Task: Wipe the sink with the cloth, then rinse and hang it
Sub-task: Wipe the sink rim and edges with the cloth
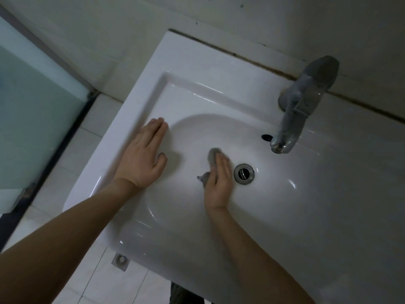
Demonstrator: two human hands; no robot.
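A white ceramic sink (pixel 197 88) fills the middle of the view, its oval basin sloping to a metal drain (pixel 244 173). My right hand (pixel 219 183) lies flat, fingers straight, and presses a small grey cloth (pixel 213 156) against the basin floor just left of the drain. Most of the cloth is hidden under the palm; a bit shows past the fingertips and at the thumb side. My left hand (pixel 142 159) rests flat with straight fingers on the sink's left ledge at the basin's edge.
A chrome tap (pixel 302 106) stands at the back right, its spout over the basin, with a dark overflow hole (pixel 266 137) beside it. No water runs. A frosted glass panel (pixel 32 110) is at the left, and a floor drain (pixel 120 261) lies in the tiles below.
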